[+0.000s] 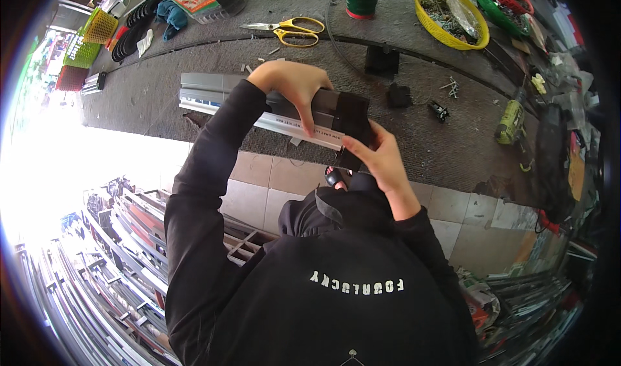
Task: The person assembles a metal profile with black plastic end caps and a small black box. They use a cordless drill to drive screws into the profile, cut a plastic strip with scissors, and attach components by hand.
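A silver-grey aluminium profile [213, 99] with a printed strip lies over the near part of the carpeted bench, slanting down to the right. My left hand [291, 85] is arched over it from above, thumb pressed on the front face and the other fingers hidden behind. On its right end sits a black block-like end piece [352, 117]. Around that piece's right side my right hand [383, 158] is closed, its thumb at the front lower corner by the profile's end. Whether the end piece is fully seated cannot be made out.
Yellow-handled scissors [299, 31] lie beyond my hands. Farther right are a yellow basket of screws [446, 17], black pieces [400, 96], loose screws [453, 86] and a green power drill [511, 120]. Metal profiles [97, 288] are stacked at lower left. The bench's near edge runs below my hands.
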`<action>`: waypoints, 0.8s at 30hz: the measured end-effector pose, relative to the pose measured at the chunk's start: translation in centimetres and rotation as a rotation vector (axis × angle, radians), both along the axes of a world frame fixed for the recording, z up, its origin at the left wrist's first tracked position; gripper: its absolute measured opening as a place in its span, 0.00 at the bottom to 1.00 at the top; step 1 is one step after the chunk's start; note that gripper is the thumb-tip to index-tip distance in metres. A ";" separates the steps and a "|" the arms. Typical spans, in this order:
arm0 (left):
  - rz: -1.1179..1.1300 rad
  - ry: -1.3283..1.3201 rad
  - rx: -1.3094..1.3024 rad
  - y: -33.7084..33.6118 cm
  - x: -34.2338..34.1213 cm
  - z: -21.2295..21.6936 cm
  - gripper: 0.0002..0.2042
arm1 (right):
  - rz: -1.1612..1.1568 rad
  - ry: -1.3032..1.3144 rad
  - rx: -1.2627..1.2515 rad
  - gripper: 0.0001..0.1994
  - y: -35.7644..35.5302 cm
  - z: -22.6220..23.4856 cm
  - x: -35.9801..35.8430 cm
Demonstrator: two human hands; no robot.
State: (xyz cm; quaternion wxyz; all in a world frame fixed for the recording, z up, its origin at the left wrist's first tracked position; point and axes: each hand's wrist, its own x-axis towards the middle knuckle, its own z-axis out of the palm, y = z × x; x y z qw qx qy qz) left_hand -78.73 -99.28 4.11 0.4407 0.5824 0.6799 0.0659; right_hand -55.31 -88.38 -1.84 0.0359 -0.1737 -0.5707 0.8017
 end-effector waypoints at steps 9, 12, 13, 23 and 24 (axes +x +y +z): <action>0.100 0.203 0.366 -3.4 0.9 2.2 0.46 | 0.006 -0.290 -0.179 0.21 0.3 0.9 -1.0; 0.202 0.458 0.430 -7.7 3.4 2.5 0.50 | -0.030 -0.264 -0.488 0.24 1.0 1.5 -1.9; 0.233 0.556 0.435 -8.5 3.9 2.1 0.50 | -0.025 -0.268 -0.562 0.24 1.4 1.6 -2.0; 0.282 0.576 0.312 -9.2 1.9 2.2 0.28 | 0.427 -0.396 -1.027 0.36 6.9 3.0 -2.5; 0.276 0.536 0.268 -9.0 1.3 2.6 0.27 | 0.451 -0.432 -0.764 0.45 7.3 3.2 -2.0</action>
